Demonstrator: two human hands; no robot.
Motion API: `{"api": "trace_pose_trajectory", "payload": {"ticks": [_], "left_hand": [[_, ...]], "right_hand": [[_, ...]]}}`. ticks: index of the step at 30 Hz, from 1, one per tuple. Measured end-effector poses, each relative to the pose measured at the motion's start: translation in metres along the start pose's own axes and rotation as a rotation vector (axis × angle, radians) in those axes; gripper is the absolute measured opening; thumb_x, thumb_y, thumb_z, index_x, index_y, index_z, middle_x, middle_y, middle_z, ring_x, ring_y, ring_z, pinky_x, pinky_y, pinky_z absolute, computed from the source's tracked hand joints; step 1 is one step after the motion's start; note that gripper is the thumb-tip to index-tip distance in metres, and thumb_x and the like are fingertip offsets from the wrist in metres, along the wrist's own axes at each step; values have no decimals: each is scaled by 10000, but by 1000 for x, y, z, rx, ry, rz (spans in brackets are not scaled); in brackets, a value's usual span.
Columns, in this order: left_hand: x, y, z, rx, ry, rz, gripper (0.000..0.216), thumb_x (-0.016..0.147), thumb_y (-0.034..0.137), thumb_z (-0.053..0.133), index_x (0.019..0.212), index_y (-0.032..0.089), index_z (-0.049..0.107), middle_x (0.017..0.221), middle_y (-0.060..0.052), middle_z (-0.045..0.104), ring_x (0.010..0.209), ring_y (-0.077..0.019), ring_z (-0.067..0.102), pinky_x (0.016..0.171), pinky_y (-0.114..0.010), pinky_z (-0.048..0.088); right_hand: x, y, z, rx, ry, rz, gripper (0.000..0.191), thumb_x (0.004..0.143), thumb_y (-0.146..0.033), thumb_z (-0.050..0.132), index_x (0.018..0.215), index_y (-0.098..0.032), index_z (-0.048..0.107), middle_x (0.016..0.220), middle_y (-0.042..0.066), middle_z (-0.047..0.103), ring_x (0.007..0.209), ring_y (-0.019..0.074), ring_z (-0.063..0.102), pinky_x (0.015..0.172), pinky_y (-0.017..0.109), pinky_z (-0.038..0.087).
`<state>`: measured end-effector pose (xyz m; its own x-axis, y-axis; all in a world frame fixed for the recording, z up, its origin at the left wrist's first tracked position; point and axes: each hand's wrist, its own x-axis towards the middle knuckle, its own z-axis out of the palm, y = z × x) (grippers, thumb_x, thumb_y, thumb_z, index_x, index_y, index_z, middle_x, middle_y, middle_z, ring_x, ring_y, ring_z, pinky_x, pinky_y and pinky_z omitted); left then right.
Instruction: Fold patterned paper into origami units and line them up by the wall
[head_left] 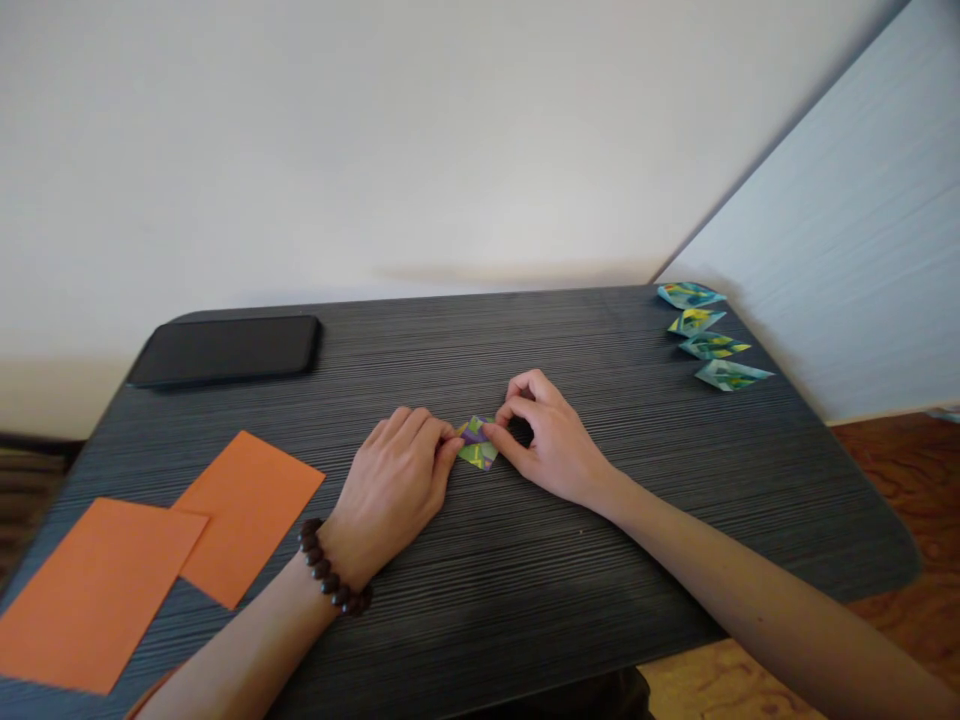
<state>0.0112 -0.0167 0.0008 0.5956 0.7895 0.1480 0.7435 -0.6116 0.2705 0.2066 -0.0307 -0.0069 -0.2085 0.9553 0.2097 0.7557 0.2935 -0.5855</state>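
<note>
A small folded piece of patterned paper (478,455), green and purple, lies at the middle of the dark table between my two hands. My left hand (397,475), with a dark bead bracelet (328,575) at the wrist, pinches its left corner between thumb and forefinger. On the opposite side my right hand (551,440) has its thumb and fingertips closed at the paper's right edge. Its fingers are bent, with a gap showing inside the curl. The fingertips partly cover both ends of the paper.
Two orange paper sheets (251,510) overlap on the left of the dark table (480,345). A black phone (225,350) lies at the back left. Several folded blue-green paper pieces (716,346) stand in a row at the back right. A white wall (420,140) rises behind.
</note>
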Motion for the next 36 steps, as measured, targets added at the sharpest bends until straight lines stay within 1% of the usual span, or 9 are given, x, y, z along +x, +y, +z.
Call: {"api": "trace_pose_trajectory", "payload": {"ticks": [5,10,13,18,22,25,31,33,36], "left_hand": [[1,6,-1,98,-15,-47,217,919,291,405,823,161,550,823,-58,554,801,-212,503,753,-367,435],[3,9,-2,159,-26,-96,237,916,318,408,819,157,554,853,-67,537,830,-222,504,768,-372,450],[3,11,-3,175,-29,-113,248,913,330,409,825,153,559,877,-75,529,859,-229,501,770,-370,459],[3,13,-3,179,-27,-134,245,907,332,414,825,159,566,888,-85,516,880,-240,490,768,-377,463],[3,10,0,141,-2,-145,241,898,349,433,825,157,560,905,-89,497,894,-244,474,776,-386,453],[3,6,2,89,12,-169,236,884,372,460,852,155,547,940,-89,478,906,-245,459,798,-407,433],[4,4,0,15,-24,-199,220,887,376,453,886,177,548,1005,-92,459,951,-265,430,805,-452,388],[4,5,0,-20,-16,-184,190,891,348,455,948,202,561,1010,-81,452,958,-256,424,814,-449,377],[5,4,1,-68,-8,-134,216,906,293,434,1073,289,570,995,-56,436,950,-230,420,834,-439,362]], "right_hand": [[1,-1,1,-38,3,19,173,821,-308,568,722,-167,574,944,60,483,904,179,502,827,335,430],[2,0,-1,-40,-31,14,173,834,-308,559,736,-167,581,936,59,503,889,177,505,826,338,430],[2,1,-1,-29,-45,13,193,846,-333,551,748,-171,585,937,57,511,892,177,509,827,338,432],[1,3,0,-13,-28,9,228,857,-379,536,775,-171,580,949,63,508,899,178,514,838,339,438],[1,4,-1,-10,-28,9,189,848,-353,553,813,-168,573,962,68,500,917,183,514,853,344,443],[2,3,-2,-28,-62,9,166,856,-331,547,817,-172,578,973,68,506,913,186,516,851,356,444],[4,3,-6,-7,-114,19,101,857,-270,546,814,-181,561,970,64,511,903,186,526,840,367,449],[5,4,-6,9,-113,12,62,853,-249,548,835,-190,557,979,59,505,918,185,526,848,371,448],[5,4,-7,25,-111,7,45,846,-234,555,873,-198,551,988,55,495,942,186,522,860,374,446]]}}
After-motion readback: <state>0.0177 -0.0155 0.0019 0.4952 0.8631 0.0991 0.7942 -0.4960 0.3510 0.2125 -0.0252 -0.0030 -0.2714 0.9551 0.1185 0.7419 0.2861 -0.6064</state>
